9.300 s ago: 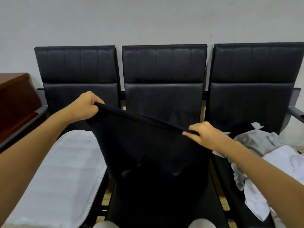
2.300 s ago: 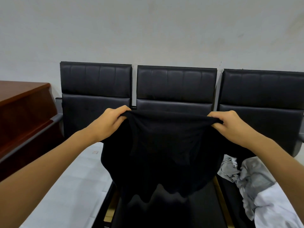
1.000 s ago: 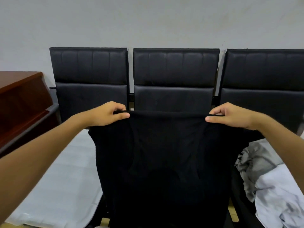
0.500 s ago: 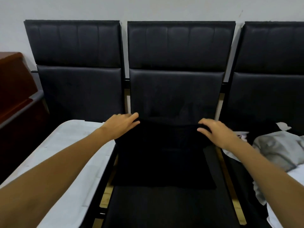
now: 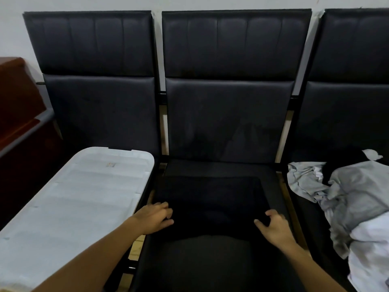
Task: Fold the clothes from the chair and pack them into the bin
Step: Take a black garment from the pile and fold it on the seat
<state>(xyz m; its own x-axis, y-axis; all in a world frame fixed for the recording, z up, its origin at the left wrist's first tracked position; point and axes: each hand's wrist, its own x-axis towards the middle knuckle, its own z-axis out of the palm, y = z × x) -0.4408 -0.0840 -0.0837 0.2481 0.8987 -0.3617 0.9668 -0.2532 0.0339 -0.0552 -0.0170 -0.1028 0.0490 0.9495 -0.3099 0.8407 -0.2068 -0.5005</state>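
A black garment (image 5: 210, 199) lies spread flat on the middle chair seat (image 5: 210, 262), hard to tell apart from the black leather. My left hand (image 5: 154, 219) is at its near left edge, thumb and fingers closing on the cloth. At the near right edge my right hand (image 5: 273, 226) has its fingers curled and its thumb out, gripping the fabric. On the right seat lies a crumpled pile of grey and white clothes (image 5: 355, 199). A white bin (image 5: 84, 197) with its lid on sits on the left seat.
Three black padded chairs stand in a row against a pale wall. A dark red-brown wooden cabinet (image 5: 19, 102) stands at the far left beside the bin. Narrow gaps with a wooden floor show between the seats.
The black garment, held up stretched between both hands a second ago, now lies on the middle seat. Both hands have moved from its far edge to its near side edges.
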